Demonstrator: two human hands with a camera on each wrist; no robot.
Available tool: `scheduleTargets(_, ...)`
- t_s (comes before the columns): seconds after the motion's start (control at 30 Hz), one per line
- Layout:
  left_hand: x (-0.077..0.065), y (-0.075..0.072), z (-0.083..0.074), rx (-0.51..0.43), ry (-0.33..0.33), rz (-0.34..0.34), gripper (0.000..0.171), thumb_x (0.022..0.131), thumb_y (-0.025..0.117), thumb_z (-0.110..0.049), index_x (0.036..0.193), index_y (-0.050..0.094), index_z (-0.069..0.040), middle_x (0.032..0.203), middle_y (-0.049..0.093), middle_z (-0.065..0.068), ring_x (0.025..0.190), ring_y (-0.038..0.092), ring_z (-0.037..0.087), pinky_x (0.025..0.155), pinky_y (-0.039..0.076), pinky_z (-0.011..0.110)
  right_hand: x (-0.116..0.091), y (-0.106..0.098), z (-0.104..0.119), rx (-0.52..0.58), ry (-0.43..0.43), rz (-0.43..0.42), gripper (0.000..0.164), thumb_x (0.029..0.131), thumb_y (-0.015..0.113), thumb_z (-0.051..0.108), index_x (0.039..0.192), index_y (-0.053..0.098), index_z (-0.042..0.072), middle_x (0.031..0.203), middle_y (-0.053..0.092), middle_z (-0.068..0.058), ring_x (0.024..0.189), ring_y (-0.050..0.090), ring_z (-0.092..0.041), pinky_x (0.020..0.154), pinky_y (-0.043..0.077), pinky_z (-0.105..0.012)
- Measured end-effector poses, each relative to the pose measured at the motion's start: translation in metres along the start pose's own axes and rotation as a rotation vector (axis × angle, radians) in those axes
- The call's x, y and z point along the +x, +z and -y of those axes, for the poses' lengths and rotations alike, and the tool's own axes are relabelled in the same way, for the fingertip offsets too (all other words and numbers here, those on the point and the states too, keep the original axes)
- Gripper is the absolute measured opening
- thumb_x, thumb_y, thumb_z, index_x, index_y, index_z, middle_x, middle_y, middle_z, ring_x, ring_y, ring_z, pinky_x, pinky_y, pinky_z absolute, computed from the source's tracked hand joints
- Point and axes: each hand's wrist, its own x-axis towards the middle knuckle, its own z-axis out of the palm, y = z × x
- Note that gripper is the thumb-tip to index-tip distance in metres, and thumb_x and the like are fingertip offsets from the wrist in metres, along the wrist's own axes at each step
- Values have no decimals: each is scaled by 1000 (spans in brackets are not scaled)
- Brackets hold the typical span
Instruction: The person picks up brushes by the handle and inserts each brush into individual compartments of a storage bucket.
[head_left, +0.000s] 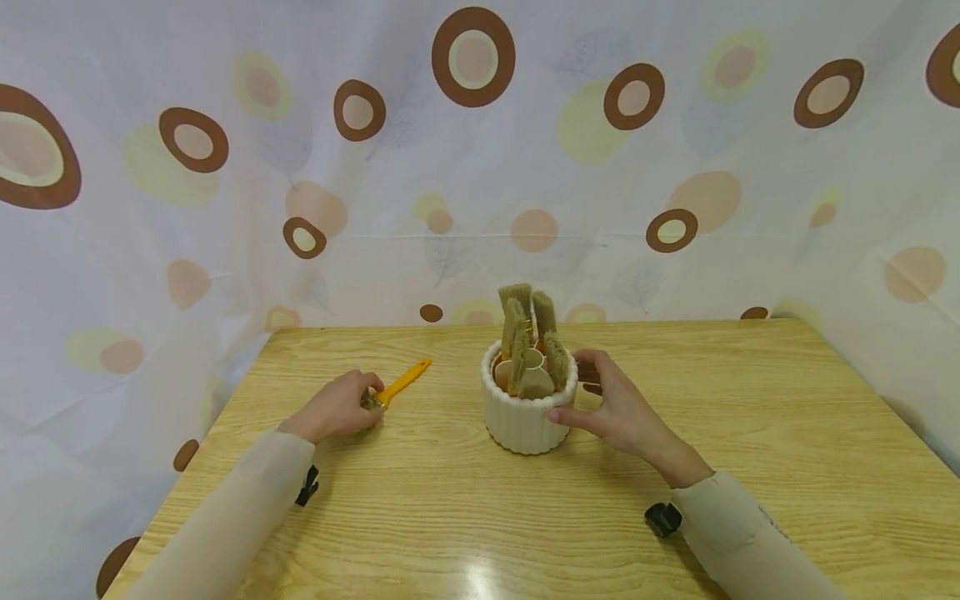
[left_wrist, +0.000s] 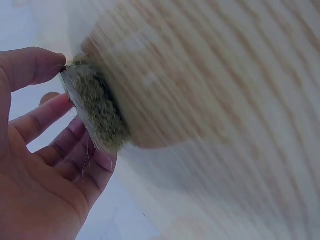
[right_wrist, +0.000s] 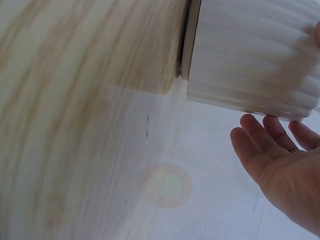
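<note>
My left hand point(head_left: 347, 404) pinches a paintbrush by its bristle end, low over the left part of the table. The brush's orange handle point(head_left: 407, 377) points away to the right. In the left wrist view, thumb and fingers hold the two sides of the dense, pale bristles point(left_wrist: 97, 107). A white ribbed pot point(head_left: 522, 429) stands upright near the middle of the table, with several brushes point(head_left: 516, 304) in it, bristles up. My right hand point(head_left: 618, 412) holds the pot's right side, thumb on the front near the rim. In the right wrist view the fingertips touch its ribbed wall.
The wooden table point(head_left: 480, 508) reaches back to a white patterned cloth point(head_left: 480, 167), which also hangs along both sides. Among the brushes, round pale dividers point(head_left: 533, 359) show inside the pot. Black straps point(head_left: 663, 519) are on both wrists.
</note>
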Motion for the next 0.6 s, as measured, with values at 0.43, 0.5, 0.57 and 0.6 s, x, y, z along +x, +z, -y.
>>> scheduleTargets(0.43, 0, -1, -9, -46, -59, 35, 41, 89, 64, -27, 121, 57, -3, 76, 57, 4, 61, 49, 16, 56, 42, 31, 0, -1, 0, -35, -6, 12, 99, 73, 80, 46, 148, 26, 10, 134, 44, -13, 124, 46, -35, 101, 36, -54)
scheduleTargets(0.5, 0, -3, -5, -65, -47, 40, 37, 93, 59, -27, 122, 55, -3, 77, 57, 5, 60, 49, 17, 55, 42, 31, 0, -1, 0, -41, -16, 16, 98, 74, 80, 46, 149, 27, 12, 136, 41, -13, 124, 46, -35, 101, 37, -54)
scheduleTargets(0.57, 0, -5, -1, -89, -25, 47, 33, 96, 54, -21, 125, 55, -4, 80, 57, 5, 62, 49, 17, 55, 43, 31, 0, -2, 0, -44, -21, 21, 97, 74, 79, 46, 149, 27, 13, 138, 39, -12, 124, 45, -34, 101, 37, -54)
scheduleTargets(0.6, 0, -6, 1, -98, -10, 51, 31, 97, 52, -17, 125, 55, -5, 82, 57, 5, 62, 50, 17, 56, 43, 30, 0, -2, 0, -45, -22, 23, 97, 74, 79, 46, 149, 27, 14, 139, 38, -12, 124, 45, -33, 101, 36, -54)
